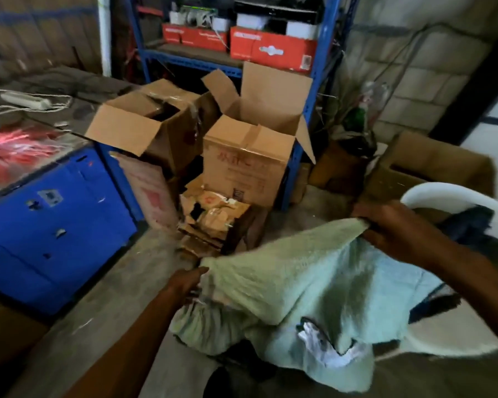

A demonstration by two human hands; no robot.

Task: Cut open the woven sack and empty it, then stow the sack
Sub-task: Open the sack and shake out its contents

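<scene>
A pale green woven sack (pixel 293 277) hangs stretched between my two hands above the concrete floor. My left hand (pixel 186 282) grips its lower left corner. My right hand (pixel 385 225) is closed on its upper right corner, held higher. The sack droops down toward me, with a bunched part (pixel 196 323) at the lower left. A white crumpled thing (pixel 325 343) shows at a torn opening near the sack's lower edge. I cannot tell what else is inside.
Open cardboard boxes (pixel 242 145) and torn flattened cardboard (pixel 213 216) stand ahead on the floor by a blue metal shelf (pixel 302 156). A blue cabinet (pixel 49 214) is at left. A white plastic chair (pixel 454 196) with dark cloth is at right.
</scene>
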